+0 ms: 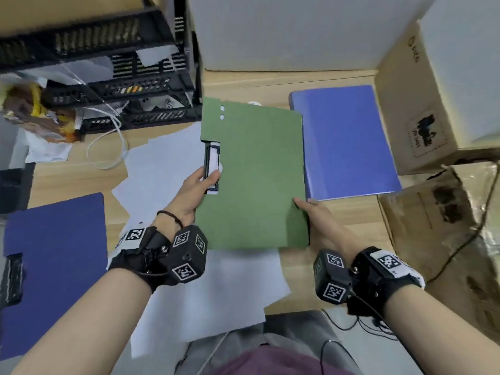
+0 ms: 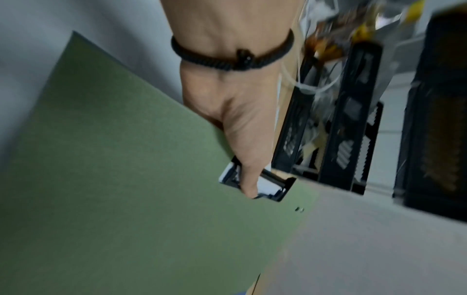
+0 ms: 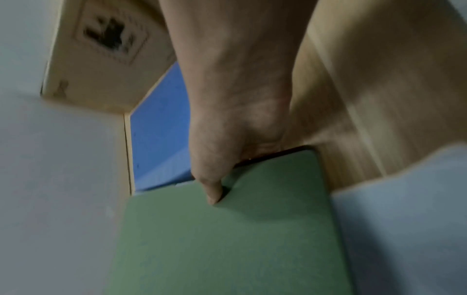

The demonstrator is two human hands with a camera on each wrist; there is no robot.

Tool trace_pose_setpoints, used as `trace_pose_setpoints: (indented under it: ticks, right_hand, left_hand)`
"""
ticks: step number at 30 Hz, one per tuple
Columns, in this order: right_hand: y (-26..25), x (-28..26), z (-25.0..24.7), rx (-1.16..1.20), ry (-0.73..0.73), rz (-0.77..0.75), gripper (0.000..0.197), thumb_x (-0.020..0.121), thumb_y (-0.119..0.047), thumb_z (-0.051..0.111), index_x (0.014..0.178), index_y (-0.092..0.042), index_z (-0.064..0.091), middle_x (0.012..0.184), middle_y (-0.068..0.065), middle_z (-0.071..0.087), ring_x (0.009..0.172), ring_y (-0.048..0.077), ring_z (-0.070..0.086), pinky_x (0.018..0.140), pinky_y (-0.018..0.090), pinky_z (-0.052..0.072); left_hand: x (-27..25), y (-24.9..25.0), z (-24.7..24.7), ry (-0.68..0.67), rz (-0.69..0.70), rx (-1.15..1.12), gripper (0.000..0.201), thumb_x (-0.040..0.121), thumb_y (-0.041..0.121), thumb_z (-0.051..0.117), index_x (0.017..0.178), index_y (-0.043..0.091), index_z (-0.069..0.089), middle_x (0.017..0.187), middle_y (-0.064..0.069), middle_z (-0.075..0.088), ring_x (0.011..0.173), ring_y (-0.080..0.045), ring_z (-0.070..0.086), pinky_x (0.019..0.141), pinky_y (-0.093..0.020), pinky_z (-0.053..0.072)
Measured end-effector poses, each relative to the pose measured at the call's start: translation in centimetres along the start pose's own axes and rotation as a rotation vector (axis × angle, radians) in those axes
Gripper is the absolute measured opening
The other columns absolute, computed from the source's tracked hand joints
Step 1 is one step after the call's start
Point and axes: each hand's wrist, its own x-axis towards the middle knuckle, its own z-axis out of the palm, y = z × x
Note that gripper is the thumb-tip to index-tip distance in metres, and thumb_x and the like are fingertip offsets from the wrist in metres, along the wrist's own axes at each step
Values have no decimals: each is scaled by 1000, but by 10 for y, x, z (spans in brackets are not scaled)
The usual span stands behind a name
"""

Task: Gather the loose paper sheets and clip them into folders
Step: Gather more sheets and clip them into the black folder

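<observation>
I hold the green folder [image 1: 251, 180] with both hands, a little above the desk [image 1: 349, 217]. My left hand [image 1: 193, 190] is at the folder's left edge. My thumb lies over the black clip [image 1: 212, 166] and pinches the edge there, I think so the clip stays put and the white paper showing in it does not slip. I cannot see my other left fingers; they are under the folder. My right hand [image 1: 316, 217] pinches the near right side, thumb on top and the rest tucked below. Two hands on two sides keep the big flat folder level, so it does not flop.

Loose paper sheets [image 1: 159, 163] lie on the desk under and around the folder, so some still need picking up. A blue folder [image 1: 343, 142] lies shut just beside the green one on the right, out of the way. A dark blue folder [image 1: 54, 255] lies open at my left, maybe ready for more sheets. Cardboard boxes [image 1: 416, 104] stand on the right and black trays [image 1: 113, 77] at the far left.
</observation>
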Motion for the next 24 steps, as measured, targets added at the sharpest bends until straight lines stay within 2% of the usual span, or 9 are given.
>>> trace_pose_setpoints:
  ticks: [2, 4, 7, 9, 11, 13, 15, 20, 24]
  right_hand:
    - [-2, -3, -34, 106, 12, 47, 16, 97, -21, 55, 109, -10, 56, 93, 10, 69, 62, 16, 72, 50, 26, 56]
    - [-2, -5, -60, 257, 33, 92, 24, 98, -20, 53, 119, -9, 53, 95, 15, 72, 67, 24, 74, 54, 30, 59]
    - [-1, -6, -81, 450, 48, 95, 19, 100, -21, 48, 105, -5, 55, 79, 14, 75, 66, 26, 74, 56, 33, 61]
    - [3, -4, -85, 510, 28, 102, 22, 101, -28, 46, 97, -7, 53, 81, 13, 76, 66, 25, 74, 58, 32, 61]
    - [6, -1, -84, 496, -17, 102, 25, 101, -33, 43, 102, -10, 53, 88, 10, 76, 70, 25, 75, 61, 32, 62]
    - [5, 4, -80, 449, -62, 95, 28, 103, -31, 39, 110, -9, 55, 96, 7, 76, 76, 22, 74, 67, 32, 61]
    - [-1, 10, -73, 407, -95, 96, 28, 104, -26, 36, 111, -7, 55, 104, 7, 72, 81, 21, 72, 72, 31, 59]
    - [-12, 25, -58, 294, -113, 147, 32, 106, -20, 31, 99, -4, 58, 106, 10, 67, 87, 22, 69, 69, 28, 60]
    - [-16, 26, -63, 217, -119, 121, 26, 104, -17, 37, 105, -3, 58, 101, 12, 70, 83, 22, 71, 71, 29, 61]
  left_hand:
    - [21, 5, 34, 3, 10, -21, 27, 86, 37, 66, 110, 25, 67, 122, -12, 65, 113, -33, 60, 103, -57, 41]
    - [37, 14, 68, -13, 9, -63, 19, 93, 29, 59, 111, 22, 63, 115, -11, 67, 102, -30, 64, 98, -53, 47]
    - [56, 24, 114, -40, 11, -110, 22, 97, 23, 54, 117, 17, 59, 106, -8, 68, 87, -25, 66, 86, -47, 53]
    - [65, 27, 136, -30, -6, -125, 31, 97, 23, 53, 126, 12, 56, 113, -10, 67, 88, -25, 66, 80, -43, 56]
    - [71, 26, 151, -54, -46, -144, 38, 98, 21, 51, 134, 9, 47, 128, -13, 61, 90, -23, 66, 69, -36, 59]
    - [75, 26, 162, -41, -79, -123, 47, 99, 14, 48, 143, 10, 32, 141, -14, 48, 88, -20, 62, 58, -32, 56]
    - [78, 22, 167, 46, -107, -68, 60, 98, 5, 47, 146, 16, 14, 140, -14, 40, 86, -18, 57, 55, -30, 53]
    - [82, 10, 166, 78, 6, 206, 56, 91, -11, 45, 141, 5, 28, 135, -7, 43, 109, -13, 44, 82, -24, 44]
    - [92, 7, 169, -61, 77, 345, 73, 79, -23, 49, 143, 6, 31, 137, -3, 45, 126, -14, 43, 99, -25, 40]
